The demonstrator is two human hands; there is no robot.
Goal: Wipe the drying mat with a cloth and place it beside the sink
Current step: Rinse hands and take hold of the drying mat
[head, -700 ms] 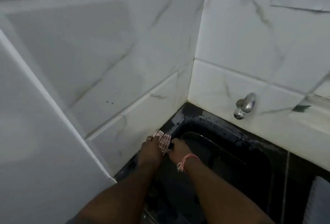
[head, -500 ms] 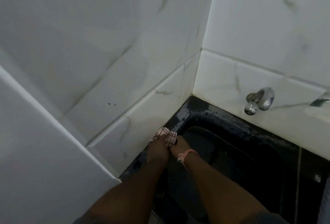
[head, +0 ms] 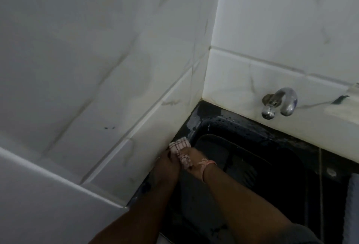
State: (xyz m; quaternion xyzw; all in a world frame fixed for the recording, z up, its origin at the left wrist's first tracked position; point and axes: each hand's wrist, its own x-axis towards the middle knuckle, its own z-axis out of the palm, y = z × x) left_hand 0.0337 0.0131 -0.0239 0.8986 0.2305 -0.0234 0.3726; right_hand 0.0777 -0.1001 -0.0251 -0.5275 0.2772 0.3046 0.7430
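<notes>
— Wringing or bunching was what seemed to be in hand: the checked cloth [head: 180,151] was held between the left hand [head: 167,163] and the right hand [head: 191,159], at the sink's left edge, close against the tiled wall [head: 116,88].

— How was the grip judged?

— Both hands were seen curled round the cloth, the left from the wall side, the right from the sink side, with the cloth's end sticking out beyond the fingers. How tightly it was squeezed could not be told; the frame was blurred.

— And the drying mat?

— A dark, round-cornered sheet [head: 233,158] was seen lying inside the black sink [head: 229,123], just right of the hands. It was taken to be the mat, though that could not be made certain in the dim light. The cloth was not seen touching it.

— So which step was reached?

— The cloth was judged to be under preparation; wiping was not yet begun, and nothing was set beside the sink.

— What was called for next?

— The cloth would need to be brought down flat onto the mat and drawn across it, with one hand freed to steady the mat. Wet drops were seen on the bench [head: 211,114] below the tap [head: 279,103], so a slippery surface was to be expected.
</notes>
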